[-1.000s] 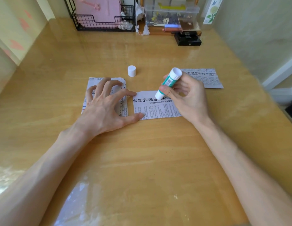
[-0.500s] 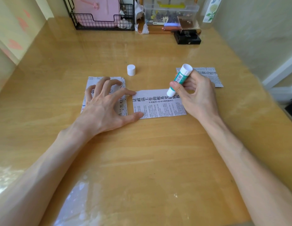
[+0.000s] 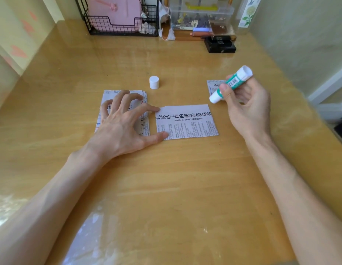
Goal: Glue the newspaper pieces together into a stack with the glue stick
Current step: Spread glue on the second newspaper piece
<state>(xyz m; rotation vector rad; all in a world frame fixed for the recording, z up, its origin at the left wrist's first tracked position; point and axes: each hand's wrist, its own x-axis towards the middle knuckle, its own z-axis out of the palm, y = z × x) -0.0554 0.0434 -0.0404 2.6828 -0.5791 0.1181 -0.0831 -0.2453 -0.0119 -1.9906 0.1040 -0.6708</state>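
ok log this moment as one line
left hand: thumb and index on loose newspaper piece, other fingers on stack | right hand: holds glue stick, tip off the paper | cap: off, on table

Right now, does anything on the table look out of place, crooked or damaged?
Nothing looks spilled or damaged. Only small things: the stack under the left hand is fanned at its right edge, not flush, and the cap stands alone on the table, off the glue stick held by the right hand.
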